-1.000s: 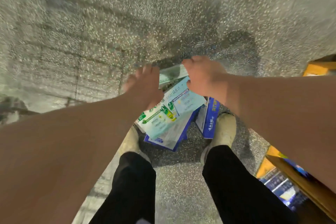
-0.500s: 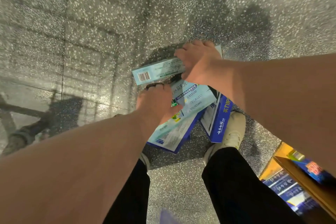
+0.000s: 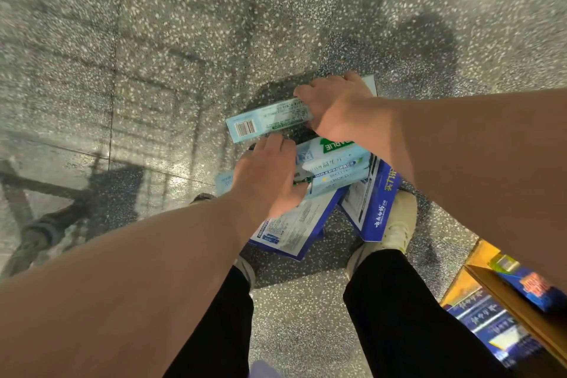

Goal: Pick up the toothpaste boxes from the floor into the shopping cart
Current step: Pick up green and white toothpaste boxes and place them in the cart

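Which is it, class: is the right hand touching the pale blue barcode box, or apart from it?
Touching. The head view shows the right hand wrapped over the far end of the barcode box.

The floor (image 3: 190, 49) is polished speckled terrazzo, glossy with reflections; the toothpaste boxes (image 3: 334, 169) at 12 o'clock from the feet look like smooth printed cardboard with slight sheen; trousers (image 3: 408, 316) are matt black cloth

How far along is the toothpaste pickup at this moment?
Early stage. No cart is visible, so nothing shows as delivered. In hand: the right hand grips a light blue barcode box, while the left hand presses on the stacked boxes. Left to do: gather the pile, including the dark blue box leaning by the shoe, off the floor.
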`<state>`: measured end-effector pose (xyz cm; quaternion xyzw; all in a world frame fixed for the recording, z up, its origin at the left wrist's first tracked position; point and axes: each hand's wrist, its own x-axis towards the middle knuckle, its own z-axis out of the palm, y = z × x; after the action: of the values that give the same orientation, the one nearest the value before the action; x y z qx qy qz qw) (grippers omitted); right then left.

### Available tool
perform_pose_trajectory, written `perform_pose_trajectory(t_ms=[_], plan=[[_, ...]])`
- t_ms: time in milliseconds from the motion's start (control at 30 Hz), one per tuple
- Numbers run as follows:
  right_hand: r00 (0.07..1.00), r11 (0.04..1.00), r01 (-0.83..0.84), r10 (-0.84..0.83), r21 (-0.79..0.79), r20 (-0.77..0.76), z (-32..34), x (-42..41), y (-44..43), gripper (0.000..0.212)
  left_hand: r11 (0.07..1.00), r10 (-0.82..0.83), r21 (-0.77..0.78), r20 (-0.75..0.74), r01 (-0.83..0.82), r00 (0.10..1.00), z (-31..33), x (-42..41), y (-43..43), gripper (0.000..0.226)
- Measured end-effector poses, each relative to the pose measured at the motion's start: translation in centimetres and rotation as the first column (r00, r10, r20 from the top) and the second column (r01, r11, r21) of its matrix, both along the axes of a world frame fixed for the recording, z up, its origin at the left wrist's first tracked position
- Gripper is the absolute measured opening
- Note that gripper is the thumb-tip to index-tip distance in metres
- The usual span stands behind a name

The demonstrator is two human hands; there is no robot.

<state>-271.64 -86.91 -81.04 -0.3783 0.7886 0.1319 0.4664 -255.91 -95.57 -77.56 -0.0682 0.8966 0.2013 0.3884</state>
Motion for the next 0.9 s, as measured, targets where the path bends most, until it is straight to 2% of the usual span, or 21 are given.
perform_pose_trajectory(t_ms=[133, 200, 300, 400, 467, 533, 633, 767, 900], plan=[[0.996, 0.997, 0.075, -0.076, 0.025, 0.045, 0.6, -0.5, -0.8, 0.046, 0.997, -0.061, -0.055, -0.150, 0.053, 0.987, 0.1, -0.9, -1.8, 0.067], [0.994, 0.995, 0.097, -0.098, 0.013, 0.043, 1.1, -0.7, -0.9, 0.043, 0.992, -0.109, -0.078, -0.172, 0.097, 0.979, -0.1, -1.9, -3.0, 0.066], [0.997, 0.996, 0.075, -0.075, -0.041, 0.012, 1.0, -0.6, -0.5, 0.057, 0.994, -0.109, -0.022, -0.033, 0.108, 0.994, -0.7, -3.6, -4.3, 0.071], [0.999, 0.985, 0.028, -0.031, -0.168, -0.010, 1.0, -0.4, 0.0, 0.062, 0.995, -0.100, 0.007, 0.135, 0.100, 0.986, -1.3, -4.9, -5.1, 0.083], [0.998, 0.974, -0.053, 0.043, -0.221, -0.049, 1.1, -0.3, 0.4, 0.053, 0.997, -0.083, 0.021, 0.195, 0.081, 0.977, -1.4, -5.4, -5.5, 0.085], [0.992, 0.966, -0.114, 0.098, -0.233, -0.080, 1.1, -0.2, 0.7, 0.034, 0.994, -0.105, 0.021, 0.210, 0.103, 0.972, -1.3, -5.8, -5.7, 0.085], [0.998, 0.971, -0.062, 0.056, -0.232, -0.031, 1.7, -0.5, 1.0, 0.017, 0.990, -0.144, 0.020, 0.208, 0.143, 0.968, -1.3, -5.9, -5.8, 0.083], [0.992, 0.983, -0.088, 0.100, -0.161, 0.073, 2.5, -0.5, 1.1, 0.044, 0.986, -0.165, 0.016, 0.197, 0.165, 0.967, -1.4, -5.4, -5.9, 0.081], [0.981, 0.986, -0.154, 0.160, -0.063, 0.106, 2.6, -0.5, 1.2, 0.095, 0.978, -0.206, 0.000, 0.185, 0.210, 0.961, -1.4, -5.4, -6.0, 0.080]])
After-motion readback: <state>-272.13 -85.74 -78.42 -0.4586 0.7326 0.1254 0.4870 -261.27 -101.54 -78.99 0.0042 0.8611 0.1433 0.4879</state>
